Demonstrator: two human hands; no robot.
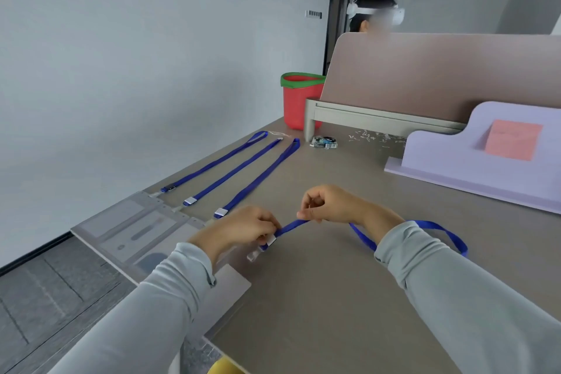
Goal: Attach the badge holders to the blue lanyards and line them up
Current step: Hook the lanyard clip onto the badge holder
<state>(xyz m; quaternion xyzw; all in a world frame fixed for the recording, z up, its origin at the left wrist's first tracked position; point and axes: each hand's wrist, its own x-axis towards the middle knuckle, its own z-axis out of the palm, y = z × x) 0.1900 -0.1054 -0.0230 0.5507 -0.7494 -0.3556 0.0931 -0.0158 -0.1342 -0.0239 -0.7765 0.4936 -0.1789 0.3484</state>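
On the big table (318, 297), both hands hold one blue lanyard (293, 225) up off the top. The left hand (243, 229) pinches the end with the little clear clip (254, 254), fingers curled tight. The right hand (329, 206) pinches the strap just along from it, and the loose loop trails off behind the right wrist. A badge holder (230, 281) lies just under the left grip, partly hidden by the sleeve, so I cannot tell if it is clipped on. If a pinch slips, the clip could miss the holder, or the loop could twist. Far past the grip sit a purple block (473, 167) and a red bucket (296, 106). Left of the grip, three lanyards (233, 174) lie in a row, near enough to get bumped crooked. A small packet (324, 143) and white scraps (373, 136) lie well beyond, out of the way.
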